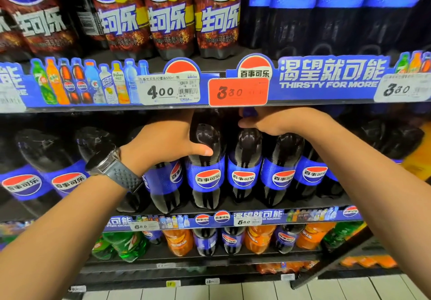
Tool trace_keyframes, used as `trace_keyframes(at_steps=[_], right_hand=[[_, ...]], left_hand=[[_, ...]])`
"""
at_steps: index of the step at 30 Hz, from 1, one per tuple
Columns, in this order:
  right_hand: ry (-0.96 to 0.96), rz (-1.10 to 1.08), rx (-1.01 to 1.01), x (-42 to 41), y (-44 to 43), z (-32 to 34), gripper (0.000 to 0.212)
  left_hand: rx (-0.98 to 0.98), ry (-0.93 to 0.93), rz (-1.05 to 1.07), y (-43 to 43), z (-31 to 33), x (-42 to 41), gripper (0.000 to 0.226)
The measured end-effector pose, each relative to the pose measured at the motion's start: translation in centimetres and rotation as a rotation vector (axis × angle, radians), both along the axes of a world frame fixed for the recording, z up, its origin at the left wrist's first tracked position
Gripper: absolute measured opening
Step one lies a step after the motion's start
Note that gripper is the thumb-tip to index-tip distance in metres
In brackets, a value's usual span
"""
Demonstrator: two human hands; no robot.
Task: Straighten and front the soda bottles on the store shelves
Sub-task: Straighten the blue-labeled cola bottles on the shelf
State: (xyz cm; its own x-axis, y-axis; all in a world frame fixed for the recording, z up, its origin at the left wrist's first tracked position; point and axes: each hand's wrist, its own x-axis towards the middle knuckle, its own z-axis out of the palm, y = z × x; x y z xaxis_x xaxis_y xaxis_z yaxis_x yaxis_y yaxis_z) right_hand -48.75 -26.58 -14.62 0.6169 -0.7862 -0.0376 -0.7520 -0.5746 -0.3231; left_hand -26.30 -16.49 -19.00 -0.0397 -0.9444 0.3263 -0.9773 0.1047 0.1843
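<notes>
Head view: left hand (163, 142) grips one glossy, round-shouldered bottle (205, 183) (plastic); right hand (270, 121) grips its neighbour (245, 157).

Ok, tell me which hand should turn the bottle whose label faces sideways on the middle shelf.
Left. The left hand grips the neighbouring bottle right beside the sideways-label bottle; the right hand pinches a blue cap farther right, so it would likely have to cross over.

The top-shelf bottles (168, 8) are cut off by the upper edge. The shelf strip (326, 75) hides the caps of most middle-row bottles (205, 176). The right hand (275, 122) covers one neck, its fingertips out of sight. The red tag (238, 92) carries unreadable small print.
</notes>
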Motion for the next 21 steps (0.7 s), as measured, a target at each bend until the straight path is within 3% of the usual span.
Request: trace_keyframes(at_steps=[6,8,11,13,15,18,21], right_hand=[[0.114,-0.071,0.050,0.2,0.5,-0.4,0.049],[0.099,-0.076,-0.116,0.6,1.3,-1.3,0.055],[-0.154,-0.052,-0.405,2.0,3.6,-1.9,0.054],[-0.249,-0.022,-0.425,3.3,4.6,-2.0,0.051],[-0.275,-0.007,-0.381,4.8,5.1,-2.2,0.053],[-0.251,0.007,-0.309,6.9,5.6,-2.3,0.057],[-0.154,0.040,-0.327,8.3,5.8,-2.4,0.062]], left_hand=[[-0.169,-0.181,0.020,1.4,0.2,1.0,0.094],[-0.246,-0.295,0.072,2.3,0.2,1.7,0.079],[-0.436,-0.429,0.159,3.7,0.0,2.7,0.052],[-0.466,-0.357,0.244,4.4,-0.1,4.0,0.048],[-0.421,-0.220,0.339,4.6,-0.1,5.3,0.061],[-0.231,-0.017,0.356,4.4,-0.3,6.0,0.085],[-0.163,0.084,0.298,4.0,-0.5,6.1,0.090]])
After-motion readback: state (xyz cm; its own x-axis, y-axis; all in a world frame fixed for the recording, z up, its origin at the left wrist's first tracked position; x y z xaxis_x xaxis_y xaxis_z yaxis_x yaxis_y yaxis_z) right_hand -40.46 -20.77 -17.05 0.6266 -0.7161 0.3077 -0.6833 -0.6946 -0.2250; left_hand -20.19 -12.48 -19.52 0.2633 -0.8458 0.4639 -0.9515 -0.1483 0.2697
